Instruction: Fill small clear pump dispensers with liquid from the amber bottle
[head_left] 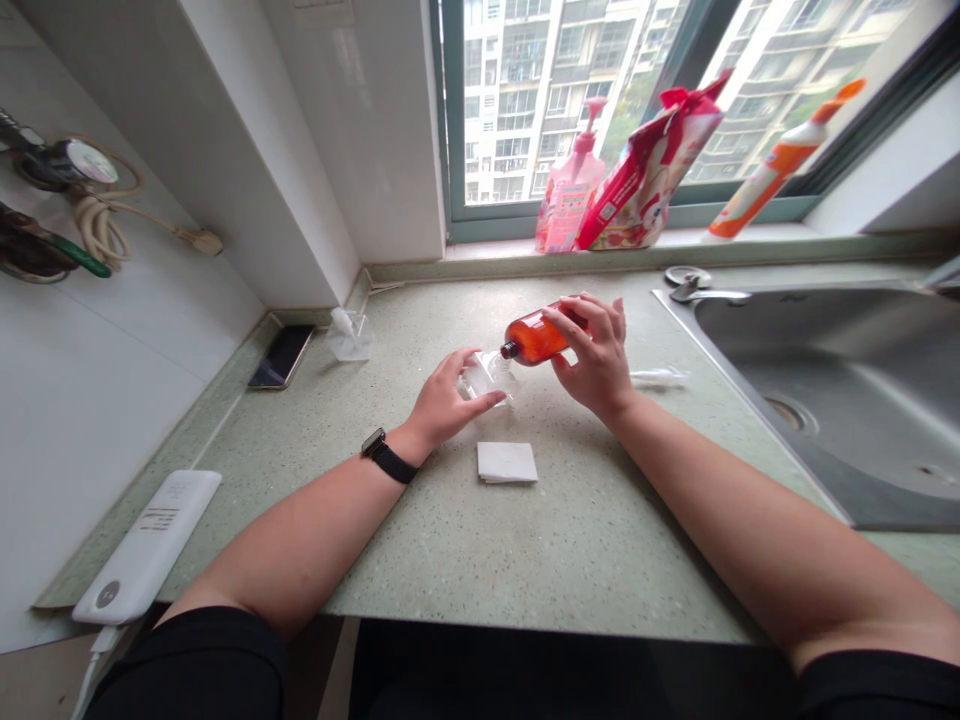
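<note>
My right hand is wrapped round an amber bottle, tipped on its side with its uncapped dark neck pointing left. The neck is at the mouth of a small clear container, which my left hand holds between thumb and fingers, tilted toward the bottle. Whether liquid is flowing between them is too small to tell. On the counter just below the hands lies a folded white cloth or tissue. A clear plastic piece with a white top stands farther left.
At the right is a steel sink with a tap. A clear plastic packet lies beside my right wrist. A phone and a white power bank lie left. A pink pump bottle, red bag and orange-white bottle line the sill.
</note>
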